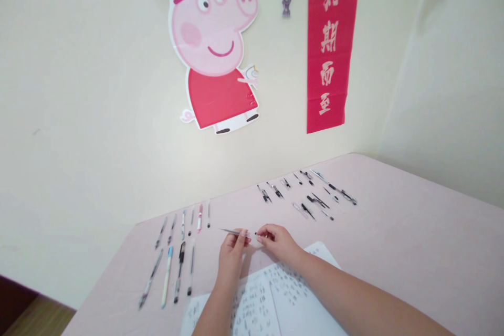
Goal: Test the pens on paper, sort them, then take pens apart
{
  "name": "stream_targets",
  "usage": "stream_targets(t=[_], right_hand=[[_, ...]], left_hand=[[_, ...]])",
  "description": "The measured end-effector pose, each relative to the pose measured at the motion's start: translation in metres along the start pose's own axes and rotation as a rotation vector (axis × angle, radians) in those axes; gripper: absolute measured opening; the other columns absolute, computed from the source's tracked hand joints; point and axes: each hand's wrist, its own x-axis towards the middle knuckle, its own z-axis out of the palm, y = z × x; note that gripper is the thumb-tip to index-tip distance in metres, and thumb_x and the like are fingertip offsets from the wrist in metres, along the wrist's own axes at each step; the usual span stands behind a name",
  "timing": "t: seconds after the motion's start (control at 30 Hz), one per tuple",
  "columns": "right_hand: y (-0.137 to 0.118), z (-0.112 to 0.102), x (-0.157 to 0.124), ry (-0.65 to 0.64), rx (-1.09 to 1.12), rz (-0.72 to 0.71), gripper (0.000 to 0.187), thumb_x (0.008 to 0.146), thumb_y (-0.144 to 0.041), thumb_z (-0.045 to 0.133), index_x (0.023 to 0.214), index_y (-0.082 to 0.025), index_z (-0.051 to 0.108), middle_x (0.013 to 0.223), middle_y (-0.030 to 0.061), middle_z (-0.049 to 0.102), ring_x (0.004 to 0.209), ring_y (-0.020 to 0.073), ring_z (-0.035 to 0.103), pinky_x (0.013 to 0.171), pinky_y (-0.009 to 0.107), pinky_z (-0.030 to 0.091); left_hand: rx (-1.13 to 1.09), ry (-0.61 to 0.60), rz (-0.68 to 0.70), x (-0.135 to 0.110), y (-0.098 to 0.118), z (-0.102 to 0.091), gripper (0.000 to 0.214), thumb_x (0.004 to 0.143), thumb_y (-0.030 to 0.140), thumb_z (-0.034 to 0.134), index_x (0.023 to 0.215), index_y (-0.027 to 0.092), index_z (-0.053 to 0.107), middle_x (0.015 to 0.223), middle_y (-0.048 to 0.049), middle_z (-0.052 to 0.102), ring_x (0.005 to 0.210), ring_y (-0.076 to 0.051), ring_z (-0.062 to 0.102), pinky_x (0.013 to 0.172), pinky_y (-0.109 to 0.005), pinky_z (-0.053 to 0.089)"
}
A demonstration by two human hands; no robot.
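Over the middle of the table, my left hand (pixel 231 251) pinches a thin grey pen barrel or refill (pixel 229 231), its narrow tip pointing left. Close by on the right, the fingers of my right hand (pixel 279 241) are closed round a small dark-ended piece (pixel 255 233); its kind is too small to make out. A narrow gap separates the two hands. Below them lies an open notebook (pixel 303 315) with handwriting on its pages, partly covered by my forearms.
Several pens stand in two rows at left, among them a light blue-capped pen (pixel 167 278), a black-capped pen (pixel 179 273) and a pink pen (pixel 199 218). Disassembled pen parts (pixel 317 200) lie at back right on the pink tablecloth (pixel 413 252). The wall (pixel 98 115) rises behind.
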Motion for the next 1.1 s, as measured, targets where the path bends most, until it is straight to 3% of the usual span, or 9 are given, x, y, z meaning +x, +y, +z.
stream_targets(t=[0.17,0.57,0.87,0.97,1.1], right_hand=[[0.0,0.001,0.0,-0.022,-0.01,0.002,0.012,0.068,-0.016,0.059,0.078,-0.015,0.066,0.065,0.0,0.06,0.058,0.0111,0.049,0.057,0.023,0.039],[-0.002,-0.001,0.0,-0.005,-0.056,-0.052,0.012,0.071,-0.017,0.056,0.074,-0.016,0.067,0.069,0.0018,0.064,0.063,0.0129,0.053,0.061,0.024,0.041],[-0.003,-0.002,0.0,0.012,-0.078,-0.058,0.011,0.072,-0.017,0.056,0.073,-0.016,0.067,0.07,0.0018,0.063,0.064,0.0127,0.053,0.061,0.023,0.041],[-0.001,-0.004,0.002,0.028,-0.105,-0.061,0.011,0.071,-0.015,0.056,0.072,-0.016,0.067,0.069,0.0016,0.062,0.064,0.0129,0.053,0.062,0.023,0.041],[0.003,-0.013,0.005,0.06,-0.187,-0.058,0.012,0.071,-0.013,0.055,0.072,-0.016,0.066,0.071,0.0018,0.061,0.065,0.0132,0.053,0.063,0.024,0.04]], left_hand=[[0.097,0.002,0.023,-0.004,0.006,0.001,0.039,0.061,0.049,0.069,0.077,0.014,0.063,0.063,-0.0025,0.064,0.06,-0.014,0.058,0.062,-0.027,0.046],[-0.037,0.04,-0.019,0.0,0.002,0.0,0.043,0.058,0.05,0.072,0.078,0.013,0.062,0.067,-0.0037,0.065,0.063,-0.013,0.058,0.064,-0.027,0.044],[-0.097,-0.025,-0.051,0.004,-0.005,-0.003,0.042,0.06,0.046,0.072,0.083,0.012,0.062,0.071,-0.0045,0.065,0.064,-0.013,0.059,0.065,-0.026,0.045],[-0.119,0.019,-0.039,0.006,-0.005,-0.006,0.042,0.06,0.045,0.072,0.086,0.013,0.063,0.072,-0.0034,0.065,0.065,-0.012,0.059,0.064,-0.025,0.045],[-0.174,0.185,-0.005,0.008,0.0,-0.01,0.04,0.061,0.046,0.071,0.084,0.014,0.063,0.068,-0.0005,0.062,0.062,-0.01,0.057,0.062,-0.023,0.044]])
